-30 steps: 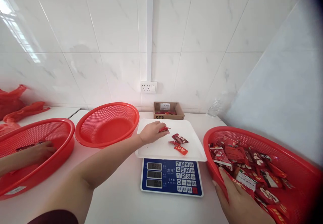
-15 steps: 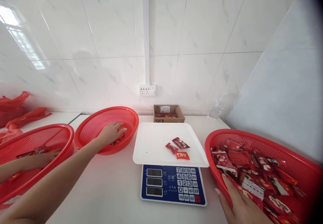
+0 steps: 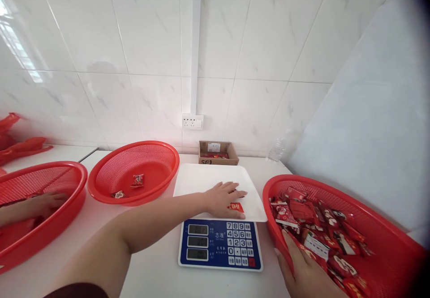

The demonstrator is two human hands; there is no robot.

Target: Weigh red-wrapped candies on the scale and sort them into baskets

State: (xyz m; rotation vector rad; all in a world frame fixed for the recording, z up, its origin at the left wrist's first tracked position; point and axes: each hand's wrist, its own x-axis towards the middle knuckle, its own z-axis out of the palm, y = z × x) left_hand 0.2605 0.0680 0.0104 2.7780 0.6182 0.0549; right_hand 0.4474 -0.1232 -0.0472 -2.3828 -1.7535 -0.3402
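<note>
The left hand [image 3: 223, 198] lies palm-down on the white rectangular plastic weighing tray [image 3: 204, 177], fingers spread and extended. The fingertips cover small red foil snack packets. One red packet with white lettering [image 3: 236, 207] shows just beside the thumb, at the tray's near edge. The tray sits on a digital scale with a blue front panel [image 3: 220, 244], three displays and a white keypad.

The right hand [image 3: 304, 273] rests over the near rim of the large red perforated plastic basket on the right [image 3: 386, 226], fingers close together and reaching into a heap of red-and-white packets [image 3: 316, 226]. Whether it grips any of them cannot be told.

Left of the tray stands a round red mesh basket [image 3: 157, 148] holding two loose packets [image 3: 137, 180]. Further left, another person's hand [image 3: 43, 202] lies inside a third red basket [image 3: 67, 168].

Against the tiled wall stand a small open cardboard box [image 3: 217, 152], a white wall socket [image 3: 192, 121] and a clear plastic bottle [image 3: 275, 152]. Red plastic bags [image 3: 20, 148] lie at the far left.
</note>
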